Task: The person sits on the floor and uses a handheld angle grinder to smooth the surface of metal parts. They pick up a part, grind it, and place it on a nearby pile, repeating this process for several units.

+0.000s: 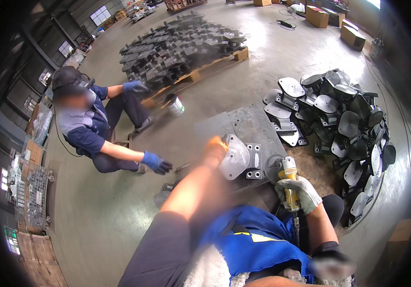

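My left hand point(217, 144), in an orange glove and slightly blurred, grips the upper left edge of a grey metal bracket point(234, 161). The bracket has a rounded flat plate with holes and a block-shaped foot point(254, 161) at its right side. It lies on a dark metal work plate point(248, 122). In a pale knit glove, my right hand point(303, 191) is closed around a yellow angle grinder point(289, 167). The grinder's round disc point(273, 168) is just right of the bracket's foot; whether they touch I cannot tell.
A heap of similar brackets point(349, 123) lies on the right. Beyond the work plate, a pallet point(193, 76) carries rows of dark parts. At the left a co-worker in blue gloves point(155, 162) sits low, near a paint can point(174, 106). A hose point(297, 227) runs from the grinder.
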`<state>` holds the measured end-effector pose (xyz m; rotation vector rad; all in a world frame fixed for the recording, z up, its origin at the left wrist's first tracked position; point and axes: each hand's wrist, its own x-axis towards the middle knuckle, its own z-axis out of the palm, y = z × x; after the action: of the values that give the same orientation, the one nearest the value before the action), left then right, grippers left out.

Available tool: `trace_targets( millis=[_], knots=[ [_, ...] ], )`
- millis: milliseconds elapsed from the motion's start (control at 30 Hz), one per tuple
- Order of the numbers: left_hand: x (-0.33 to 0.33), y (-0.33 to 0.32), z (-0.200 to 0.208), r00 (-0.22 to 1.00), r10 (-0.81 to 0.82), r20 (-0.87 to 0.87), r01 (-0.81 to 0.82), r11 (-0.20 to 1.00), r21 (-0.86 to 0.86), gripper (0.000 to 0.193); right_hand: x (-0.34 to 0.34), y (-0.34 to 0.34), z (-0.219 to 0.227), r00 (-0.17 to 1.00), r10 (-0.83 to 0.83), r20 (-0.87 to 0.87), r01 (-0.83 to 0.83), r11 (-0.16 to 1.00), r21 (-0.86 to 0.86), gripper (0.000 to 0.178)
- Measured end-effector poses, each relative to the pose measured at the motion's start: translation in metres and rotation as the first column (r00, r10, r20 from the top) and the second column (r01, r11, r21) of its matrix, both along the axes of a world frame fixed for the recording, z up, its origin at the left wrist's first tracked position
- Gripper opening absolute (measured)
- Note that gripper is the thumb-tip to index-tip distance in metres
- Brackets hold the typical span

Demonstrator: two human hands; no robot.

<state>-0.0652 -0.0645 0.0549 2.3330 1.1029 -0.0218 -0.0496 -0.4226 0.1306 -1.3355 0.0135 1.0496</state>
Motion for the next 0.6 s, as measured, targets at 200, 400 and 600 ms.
trace_targets(
  millis=[200,400,600],
  knots=[
    [0.007,0.005,0.010,0.991,-0.077,-0.109,0.082,0.996,0.039,0.033,0.008,0.032,0.035,0.973,0.226,0.038,-0.224,0.973,-0.046,0.026],
    [-0.003,0.039,-0.031,0.984,-0.136,0.112,0.119,0.982,0.148,0.034,0.000,0.050,0.010,0.951,0.308,0.033,-0.303,0.947,-0.106,0.024],
    [-0.006,0.035,-0.046,0.992,-0.097,0.080,0.088,0.990,0.112,0.031,-0.004,0.049,0.001,0.959,0.281,-0.044,-0.284,0.948,-0.143,0.030]
  ],
)
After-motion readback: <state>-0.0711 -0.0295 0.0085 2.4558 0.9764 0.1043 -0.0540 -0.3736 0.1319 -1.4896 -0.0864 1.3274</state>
